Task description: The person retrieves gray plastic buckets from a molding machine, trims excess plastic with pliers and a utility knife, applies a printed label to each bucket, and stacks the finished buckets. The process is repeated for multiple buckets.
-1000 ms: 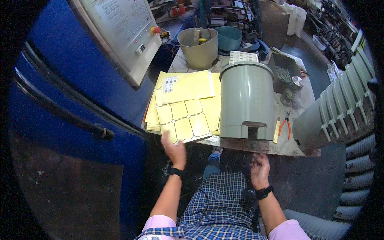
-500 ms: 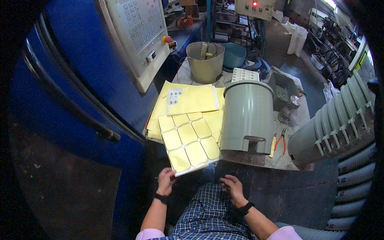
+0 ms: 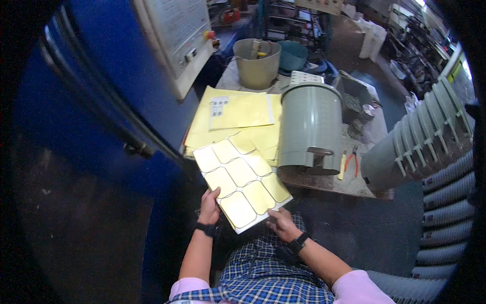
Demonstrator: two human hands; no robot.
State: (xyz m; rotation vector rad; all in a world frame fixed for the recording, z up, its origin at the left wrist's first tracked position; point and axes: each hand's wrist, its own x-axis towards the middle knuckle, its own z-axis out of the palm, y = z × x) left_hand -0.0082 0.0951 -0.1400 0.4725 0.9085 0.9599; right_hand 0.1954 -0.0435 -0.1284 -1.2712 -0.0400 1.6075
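A sheet of yellow stickers [image 3: 240,175], die-cut into rounded squares on white backing, is held tilted in front of me, its far end over the table. My left hand [image 3: 209,205] grips its left edge, thumb on top. At the near right corner my right hand [image 3: 282,224] pinches the sheet. Just beyond lies a stack of yellow sheets [image 3: 202,133], topped by a partly used one [image 3: 248,110] with a few small printed labels. To the right of the stack, a grey-green plastic bin [image 3: 311,126] lies on its side.
Orange-handled pliers [image 3: 353,163] and a yellow strip lie right of the bin. Behind stand a beige bucket [image 3: 256,66] and a teal tub [image 3: 292,55]. Nested grey bins [image 3: 420,137] rise at the right. On the left is a blue machine [image 3: 106,76] with a control panel [image 3: 177,35].
The sticker sheet has come closer to me and turned. My right hand, previously apart from it, now grips its near corner. My left hand has moved up along its edge.
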